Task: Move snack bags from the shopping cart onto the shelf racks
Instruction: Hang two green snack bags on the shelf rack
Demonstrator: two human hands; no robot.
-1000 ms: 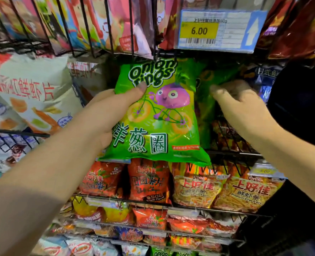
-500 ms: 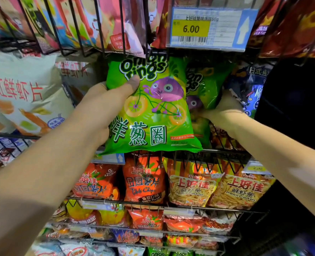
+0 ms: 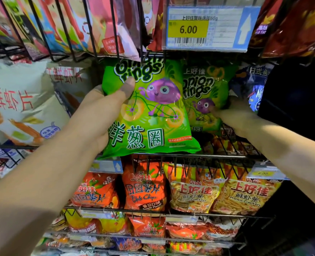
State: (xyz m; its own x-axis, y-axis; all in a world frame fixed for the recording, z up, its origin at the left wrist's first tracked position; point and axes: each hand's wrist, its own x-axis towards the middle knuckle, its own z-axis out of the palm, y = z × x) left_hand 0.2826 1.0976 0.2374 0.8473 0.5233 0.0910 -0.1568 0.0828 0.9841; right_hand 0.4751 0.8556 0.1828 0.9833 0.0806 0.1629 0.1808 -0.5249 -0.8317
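The Onion Rings bag (image 3: 149, 122) sits at the middle of the frame: bright green and glossy, with a purple onion character riding a bicycle whose wheels are onion rings, dark green lettering at the top and three large Chinese characters across the bottom. It stands upright, tilted a little, its lower edge at the front rail of the wire rack (image 3: 226, 156) and its top tucked under the shelf above. My left hand (image 3: 101, 111) reaches up from the lower left and grips the bag's left side, thumb (image 3: 129, 85) pressed on the front below the lettering, the fingers wrapped out of sight behind. Just right of it and further back stands a second Onion Rings bag (image 3: 204, 97), partly covered by the first. My right hand (image 3: 234, 115) comes in from the right edge and pinches that bag's lower right side, the thumb tip on its front and the fingers hidden behind. A blue bag (image 3: 252, 85) sits just right of that. Above hangs a price tag (image 3: 204, 28) reading 6.00. Below the rack are orange potato chip bags (image 3: 143, 189) and yellow prawn cracker bags (image 3: 193, 193); a large pale bag (image 3: 18, 104) fills the left.
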